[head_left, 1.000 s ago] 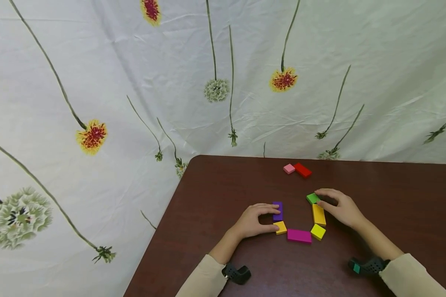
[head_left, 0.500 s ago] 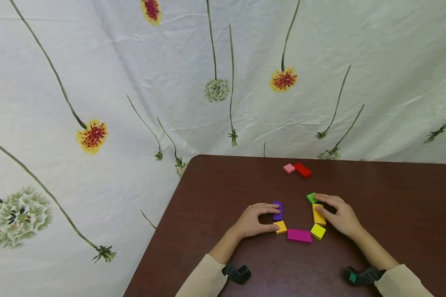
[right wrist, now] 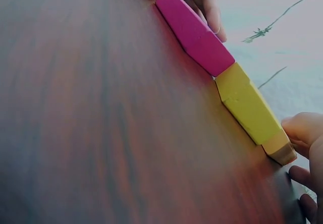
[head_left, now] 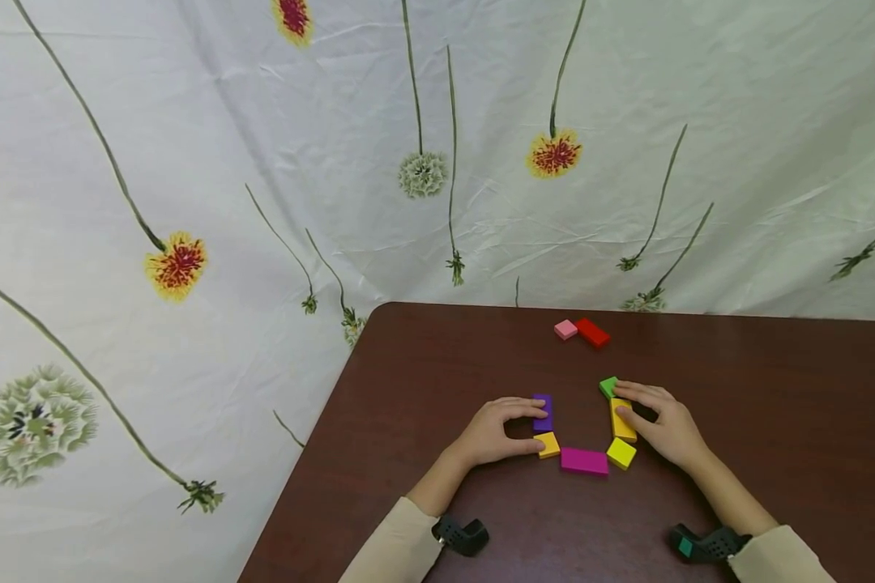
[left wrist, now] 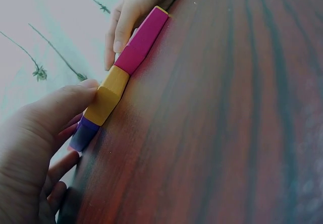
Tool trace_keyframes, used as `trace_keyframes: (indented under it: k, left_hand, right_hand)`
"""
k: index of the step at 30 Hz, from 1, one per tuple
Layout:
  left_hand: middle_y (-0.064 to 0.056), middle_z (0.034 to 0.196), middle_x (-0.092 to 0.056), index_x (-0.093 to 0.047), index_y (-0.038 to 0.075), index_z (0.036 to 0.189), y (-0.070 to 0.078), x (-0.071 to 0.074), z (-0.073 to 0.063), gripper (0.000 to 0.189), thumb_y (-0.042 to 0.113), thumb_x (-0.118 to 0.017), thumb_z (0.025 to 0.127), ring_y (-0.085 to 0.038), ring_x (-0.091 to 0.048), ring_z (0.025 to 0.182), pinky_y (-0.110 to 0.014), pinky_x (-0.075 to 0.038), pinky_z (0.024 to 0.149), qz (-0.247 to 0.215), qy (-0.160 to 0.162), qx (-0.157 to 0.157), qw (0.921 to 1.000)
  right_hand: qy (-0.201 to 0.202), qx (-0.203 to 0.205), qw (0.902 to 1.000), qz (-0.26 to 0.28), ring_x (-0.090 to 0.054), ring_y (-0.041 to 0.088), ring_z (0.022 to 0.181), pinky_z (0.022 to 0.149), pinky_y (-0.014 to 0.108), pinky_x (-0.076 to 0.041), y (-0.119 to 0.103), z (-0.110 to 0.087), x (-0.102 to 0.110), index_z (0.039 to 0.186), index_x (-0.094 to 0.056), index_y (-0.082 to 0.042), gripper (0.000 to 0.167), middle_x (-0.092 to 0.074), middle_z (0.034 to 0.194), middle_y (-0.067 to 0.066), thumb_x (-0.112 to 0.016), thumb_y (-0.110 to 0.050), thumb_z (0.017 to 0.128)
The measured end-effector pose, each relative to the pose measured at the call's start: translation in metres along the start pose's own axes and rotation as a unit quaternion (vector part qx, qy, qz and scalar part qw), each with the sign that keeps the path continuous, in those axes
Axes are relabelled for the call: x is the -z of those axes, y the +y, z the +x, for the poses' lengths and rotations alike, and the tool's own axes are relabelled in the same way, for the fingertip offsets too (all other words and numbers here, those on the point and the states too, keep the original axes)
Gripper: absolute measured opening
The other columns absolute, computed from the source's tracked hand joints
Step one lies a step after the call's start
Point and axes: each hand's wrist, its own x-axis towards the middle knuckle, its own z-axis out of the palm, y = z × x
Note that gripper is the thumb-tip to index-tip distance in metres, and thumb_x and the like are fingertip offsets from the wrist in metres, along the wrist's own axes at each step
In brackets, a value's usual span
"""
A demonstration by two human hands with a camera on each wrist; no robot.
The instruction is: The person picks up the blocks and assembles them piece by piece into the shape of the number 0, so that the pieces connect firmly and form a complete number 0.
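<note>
In the head view my left hand lies along the left side of a U of coloured blocks. Its fingertips touch the purple block and its thumb touches the small orange block. On the other side, my right hand has fingertips at the small green block, partly covering it, while its thumb touches the long amber block. A yellow block and a magenta block make up the near side. In the right wrist view, the yellow block adjoins the magenta block.
Farther back on the brown table lie a pink block and a red block, touching. A flowered cloth hangs behind the table. Dark bands circle both wrists.
My right thumb has moved from the green block to the amber one, the hand shifting slightly nearer and left. The green block has turned a little. My left hand keeps its place.
</note>
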Motion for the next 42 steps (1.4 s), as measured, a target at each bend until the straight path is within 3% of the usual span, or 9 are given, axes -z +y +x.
trace_keyframes:
  k: [9, 13, 19, 27, 32, 35, 42]
  left_hand:
    - [0.008, 0.137, -0.057, -0.070, 0.017, 0.122, 0.002, 0.001, 0.002, 0.041, 0.030, -0.077, 0.084, -0.013, -0.046, 0.130, -0.043, -0.032, 0.109, -0.026, 0.008, 0.010, 0.9996]
    - [0.008, 0.137, -0.056, -0.070, 0.016, 0.122, -0.001, 0.001, 0.011, 0.040, 0.030, -0.076, 0.085, -0.013, -0.046, 0.129, -0.041, -0.034, 0.108, -0.040, 0.013, 0.014, 0.9990]
    - [0.003, 0.135, -0.059, -0.069, 0.012, 0.123, -0.011, 0.007, 0.049, 0.036, 0.029, -0.070, 0.091, -0.014, -0.049, 0.128, -0.038, -0.036, 0.107, -0.038, 0.028, 0.031, 0.9984]
    - [-0.003, 0.131, -0.061, -0.068, 0.010, 0.124, -0.020, 0.026, 0.111, 0.035, 0.027, -0.067, 0.093, -0.019, -0.052, 0.125, -0.037, -0.039, 0.105, -0.014, 0.046, 0.101, 0.9937]
    - [-0.002, 0.128, -0.063, -0.067, 0.014, 0.126, -0.021, 0.031, 0.146, 0.035, 0.027, -0.067, 0.093, -0.019, -0.054, 0.123, -0.032, -0.040, 0.103, 0.055, 0.022, 0.140, 0.9883]
    - [-0.001, 0.131, -0.062, -0.065, 0.017, 0.129, -0.020, 0.029, 0.161, 0.039, 0.030, -0.066, 0.093, -0.019, -0.053, 0.124, -0.031, -0.040, 0.103, 0.112, 0.002, 0.158, 0.9810]
    - [0.003, 0.143, -0.052, -0.052, 0.026, 0.143, -0.017, 0.024, 0.183, 0.050, 0.031, -0.064, 0.095, -0.017, -0.048, 0.129, -0.033, -0.041, 0.102, 0.208, -0.058, 0.187, 0.9583]
  right_hand:
    - [-0.001, -0.009, 1.0000, -0.002, -0.049, 0.034, 0.113, 0.090, 0.062, -0.040, 0.002, 0.000, 0.000, 0.120, -0.068, 0.000, 0.032, -0.061, 0.128, 0.018, -0.070, -0.014, 0.091]
    - [0.002, -0.009, 1.0000, -0.004, -0.049, 0.032, 0.112, 0.090, 0.060, -0.040, 0.003, -0.001, 0.001, 0.119, -0.069, -0.001, 0.032, -0.062, 0.127, 0.017, -0.070, -0.014, 0.090]
    - [0.004, -0.009, 0.9999, -0.004, -0.049, 0.033, 0.113, 0.090, 0.061, -0.040, 0.005, 0.000, 0.002, 0.119, -0.069, -0.001, 0.032, -0.062, 0.127, 0.016, -0.071, -0.013, 0.089]
    - [-0.002, -0.007, 1.0000, -0.002, -0.050, 0.037, 0.115, 0.092, 0.063, -0.038, 0.004, 0.003, 0.000, 0.119, -0.068, 0.000, 0.032, -0.061, 0.128, 0.017, -0.070, -0.013, 0.090]
    - [0.000, -0.006, 1.0000, -0.003, -0.050, 0.036, 0.115, 0.092, 0.063, -0.038, 0.004, 0.003, 0.000, 0.120, -0.069, -0.002, 0.032, -0.061, 0.129, 0.016, -0.070, -0.014, 0.090]
    - [0.003, -0.004, 1.0000, -0.006, -0.050, 0.036, 0.115, 0.092, 0.063, -0.039, 0.004, 0.002, 0.000, 0.120, -0.069, -0.002, 0.032, -0.062, 0.128, 0.016, -0.070, -0.014, 0.090]
    - [0.006, 0.000, 0.9999, -0.011, -0.051, 0.034, 0.114, 0.092, 0.062, -0.040, 0.003, -0.001, -0.002, 0.119, -0.069, -0.002, 0.032, -0.062, 0.128, 0.014, -0.071, -0.014, 0.089]
